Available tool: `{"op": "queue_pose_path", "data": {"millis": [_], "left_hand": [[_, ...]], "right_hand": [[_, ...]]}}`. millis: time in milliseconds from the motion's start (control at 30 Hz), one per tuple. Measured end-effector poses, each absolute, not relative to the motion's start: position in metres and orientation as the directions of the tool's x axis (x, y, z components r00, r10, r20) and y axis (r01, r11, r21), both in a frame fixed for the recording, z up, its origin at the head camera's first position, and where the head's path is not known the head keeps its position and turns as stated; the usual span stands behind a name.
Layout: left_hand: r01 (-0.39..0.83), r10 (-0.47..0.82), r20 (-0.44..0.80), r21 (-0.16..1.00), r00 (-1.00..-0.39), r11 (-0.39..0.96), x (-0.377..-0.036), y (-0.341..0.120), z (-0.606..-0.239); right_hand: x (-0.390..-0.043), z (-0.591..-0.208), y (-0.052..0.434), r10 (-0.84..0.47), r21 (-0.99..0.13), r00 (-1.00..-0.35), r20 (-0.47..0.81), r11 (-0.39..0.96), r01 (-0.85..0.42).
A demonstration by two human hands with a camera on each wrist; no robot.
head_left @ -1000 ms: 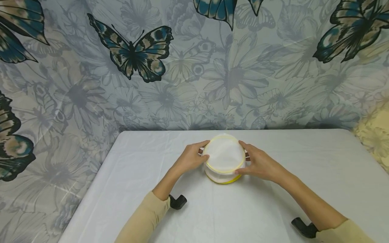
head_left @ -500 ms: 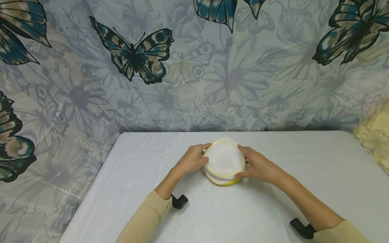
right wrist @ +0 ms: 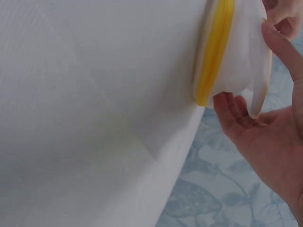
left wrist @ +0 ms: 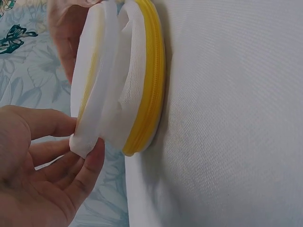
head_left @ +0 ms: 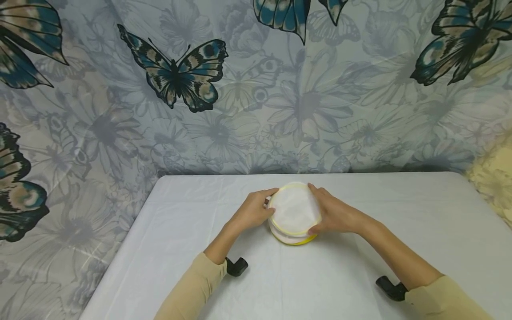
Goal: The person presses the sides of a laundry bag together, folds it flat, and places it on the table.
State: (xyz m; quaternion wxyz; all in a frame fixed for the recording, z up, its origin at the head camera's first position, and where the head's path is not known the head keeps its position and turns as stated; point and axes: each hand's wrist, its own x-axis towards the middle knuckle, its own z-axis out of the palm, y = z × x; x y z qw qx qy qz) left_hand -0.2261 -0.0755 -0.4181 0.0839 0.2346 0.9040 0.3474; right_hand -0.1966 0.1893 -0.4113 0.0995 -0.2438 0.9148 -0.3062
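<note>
A round white mesh laundry bag [head_left: 295, 209] sits on the white-covered table between both hands. Thin yellow piping edges its top disc, and a yellow zipper [left wrist: 152, 90] runs round its base. Its soft side wall is folded and partly collapsed, so the top lies tilted close over the base. My left hand [head_left: 250, 210] pinches the left of the top rim, thumb above and fingertips beneath. On the opposite side my right hand [head_left: 338, 213] holds the rim, its thumb at the near edge; in the right wrist view its fingers curl under the white side wall [right wrist: 244, 47].
White cloth covers the table [head_left: 328, 280]. Behind it hangs a grey-blue curtain [head_left: 240, 111] printed with flowers and butterflies. A black wrist mount [head_left: 237, 266] shows below the left forearm, and another black mount [head_left: 391, 289] beside the right one.
The bag's top disc has come down nearer its base, and the side wall has folded lower. My right hand has shifted left, farther in over the rim; the left hand keeps its hold.
</note>
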Motion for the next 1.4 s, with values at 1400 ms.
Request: {"op": "queue_pose_path", "data": {"millis": [1400], "left_hand": [[0.47,0.61,-0.114,0.533,-0.784,0.704,-0.227,-0.084,-0.44]], "right_hand": [[-0.197,-0.437,0.189,-0.469,-0.519,-0.883,0.01,0.752,-0.405]]}}
